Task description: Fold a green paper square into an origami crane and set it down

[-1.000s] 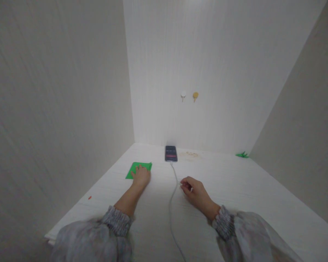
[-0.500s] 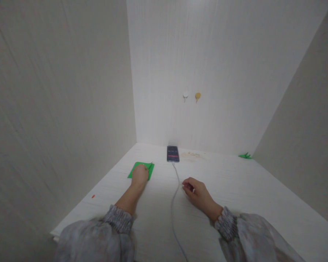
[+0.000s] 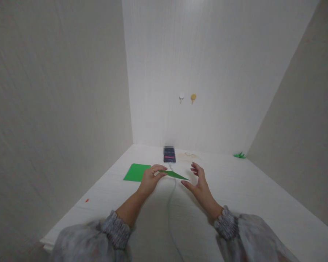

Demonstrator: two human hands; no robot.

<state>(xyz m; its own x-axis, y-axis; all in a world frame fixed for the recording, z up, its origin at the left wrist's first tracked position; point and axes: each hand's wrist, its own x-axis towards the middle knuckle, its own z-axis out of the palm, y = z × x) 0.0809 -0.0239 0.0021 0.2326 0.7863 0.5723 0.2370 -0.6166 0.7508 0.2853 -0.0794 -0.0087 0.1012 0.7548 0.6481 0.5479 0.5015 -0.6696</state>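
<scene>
Between the thumb and fingers of my left hand (image 3: pixel 151 178) is a thin green sheet of paper (image 3: pixel 176 175), held up over the cable and tilted nearly edge-on to me. My right hand (image 3: pixel 200 183) is at the sheet's right corner, thumb and fingers spread apart and not closed on it. More green square paper (image 3: pixel 133 172) lies flat on the table, just left of my left hand and partly covered by it. A ring shows on a finger of the left hand.
A phone (image 3: pixel 170 154) lies by the back wall, its white cable (image 3: pixel 169 211) running toward me. Two small hooks, one white (image 3: pixel 182 96) and one yellow (image 3: pixel 193 97), are on the wall. A folded green piece (image 3: pixel 239 155) lies far right; a small red bit (image 3: pixel 87 200) is at left.
My left hand has lifted a green sheet off the paper at left and carried it right, to the middle. My right hand has opened its fingers beside it.
</scene>
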